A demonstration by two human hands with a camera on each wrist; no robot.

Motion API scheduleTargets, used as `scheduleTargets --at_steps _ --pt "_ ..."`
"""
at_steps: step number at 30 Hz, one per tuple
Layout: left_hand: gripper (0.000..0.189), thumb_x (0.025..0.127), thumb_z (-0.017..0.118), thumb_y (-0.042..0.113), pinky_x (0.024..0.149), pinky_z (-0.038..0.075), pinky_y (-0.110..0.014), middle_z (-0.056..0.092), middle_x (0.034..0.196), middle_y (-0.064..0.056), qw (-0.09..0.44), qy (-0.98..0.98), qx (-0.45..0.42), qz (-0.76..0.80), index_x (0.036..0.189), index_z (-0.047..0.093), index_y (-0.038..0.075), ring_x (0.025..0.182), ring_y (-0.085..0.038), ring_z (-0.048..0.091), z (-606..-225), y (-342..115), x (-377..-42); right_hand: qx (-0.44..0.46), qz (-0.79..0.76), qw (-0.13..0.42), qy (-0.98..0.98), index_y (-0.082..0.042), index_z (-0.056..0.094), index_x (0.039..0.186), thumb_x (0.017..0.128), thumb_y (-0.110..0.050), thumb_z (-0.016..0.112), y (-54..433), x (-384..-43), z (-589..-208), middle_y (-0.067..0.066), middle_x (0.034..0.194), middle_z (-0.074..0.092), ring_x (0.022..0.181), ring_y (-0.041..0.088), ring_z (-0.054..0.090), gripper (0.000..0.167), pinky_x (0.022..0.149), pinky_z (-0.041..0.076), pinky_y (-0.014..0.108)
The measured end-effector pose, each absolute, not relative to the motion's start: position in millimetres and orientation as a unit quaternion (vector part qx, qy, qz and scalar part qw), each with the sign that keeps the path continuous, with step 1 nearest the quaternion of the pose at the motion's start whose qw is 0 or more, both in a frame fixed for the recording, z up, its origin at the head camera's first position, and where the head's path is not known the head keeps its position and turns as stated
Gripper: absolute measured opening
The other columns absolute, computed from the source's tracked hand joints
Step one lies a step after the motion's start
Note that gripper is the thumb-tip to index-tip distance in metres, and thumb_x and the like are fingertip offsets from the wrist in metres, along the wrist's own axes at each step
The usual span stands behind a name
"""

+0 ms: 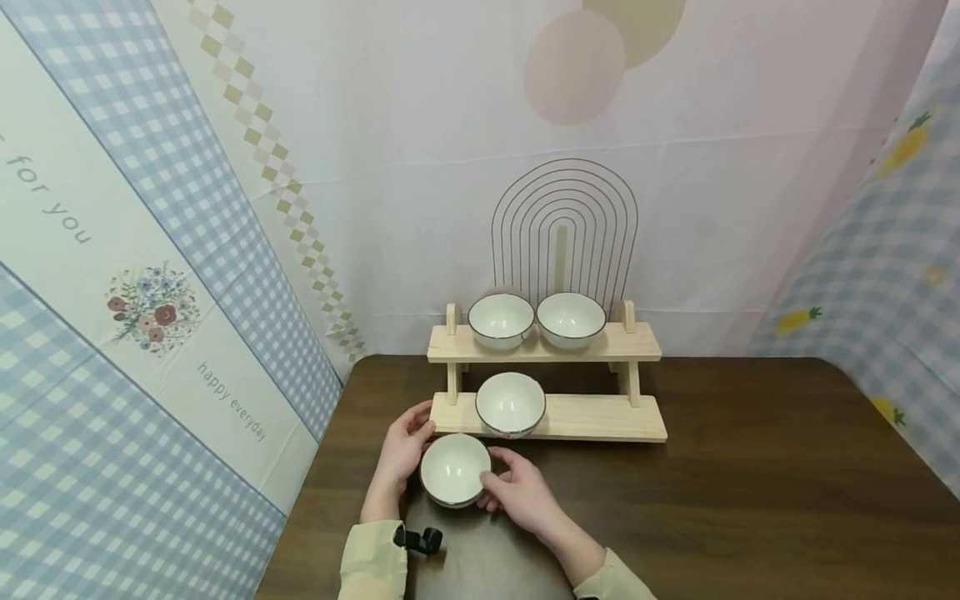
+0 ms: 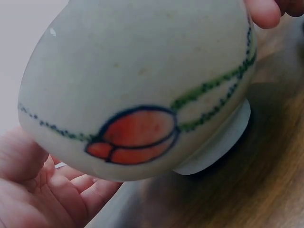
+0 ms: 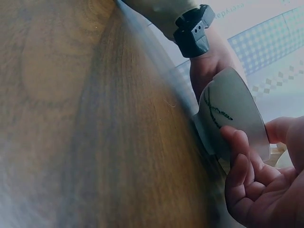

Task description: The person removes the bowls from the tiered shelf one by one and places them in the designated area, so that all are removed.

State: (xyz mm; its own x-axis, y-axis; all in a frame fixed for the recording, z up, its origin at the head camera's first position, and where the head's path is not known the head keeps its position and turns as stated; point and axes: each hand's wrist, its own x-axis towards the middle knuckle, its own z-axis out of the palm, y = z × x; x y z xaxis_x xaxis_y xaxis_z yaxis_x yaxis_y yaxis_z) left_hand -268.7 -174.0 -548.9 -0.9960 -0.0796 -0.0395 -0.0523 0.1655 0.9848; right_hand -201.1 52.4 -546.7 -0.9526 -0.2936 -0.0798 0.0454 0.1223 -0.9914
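Note:
A white bowl (image 1: 455,468) with a dark rim is low over the near side of the table, in front of the shelf's left end. Its outside carries a red flower (image 2: 137,135) with green stems. My right hand (image 1: 517,492) pinches the bowl's right side, thumb at the rim and fingers (image 3: 235,140) against the outer wall. On the other side is my left hand (image 1: 401,454), its fingers extended past the bowl toward the end of the lower wooden board (image 1: 592,421). In the left wrist view the bowl partly hides that hand's fingers (image 2: 97,194).
A two-tier wooden shelf (image 1: 543,350) stands at the back of the dark table (image 1: 750,467). Two similar bowls, a left one (image 1: 501,321) and a right one (image 1: 572,319), sit on the upper tier. Another bowl (image 1: 511,403) rests on the lower tier. Patterned cloths hang around.

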Motion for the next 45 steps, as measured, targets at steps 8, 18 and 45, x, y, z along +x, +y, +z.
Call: scheduleTargets --at_steps 8,18,45 --pt "0.039 0.109 0.059 0.004 0.094 0.058 -0.048 0.067 0.127 -0.022 0.014 -0.768 0.045 -0.638 0.148 0.060 -0.001 0.110 -0.030 0.066 -549 -170 -271 -0.088 -0.658 0.132 0.736 0.012 0.047 0.151 0.104 -0.016 0.068 56 -202 -547 0.011 0.077 0.075 0.065 0.019 0.069 0.058 0.061 0.059 0.035" --pt "0.040 0.109 0.060 0.005 0.096 0.057 -0.051 0.067 0.126 -0.022 0.023 -0.775 0.046 -0.629 0.148 0.060 -0.002 0.112 -0.030 0.065 -549 -167 -272 -0.107 -0.644 0.146 0.744 0.008 0.047 0.153 0.105 -0.026 0.070 63 -206 -544 0.008 0.078 0.075 0.067 0.018 0.070 0.063 0.062 0.056 0.030" --pt "0.040 0.110 0.058 0.004 0.093 0.058 -0.047 0.066 0.129 -0.025 0.029 -0.773 0.045 -0.632 0.149 0.057 -0.004 0.113 -0.032 0.065 -550 -165 -274 -0.134 -0.499 0.134 0.846 0.001 0.066 0.137 0.109 -0.032 0.063 163 -235 -493 0.008 0.098 0.078 0.087 0.025 0.074 0.044 0.082 0.059 0.045"
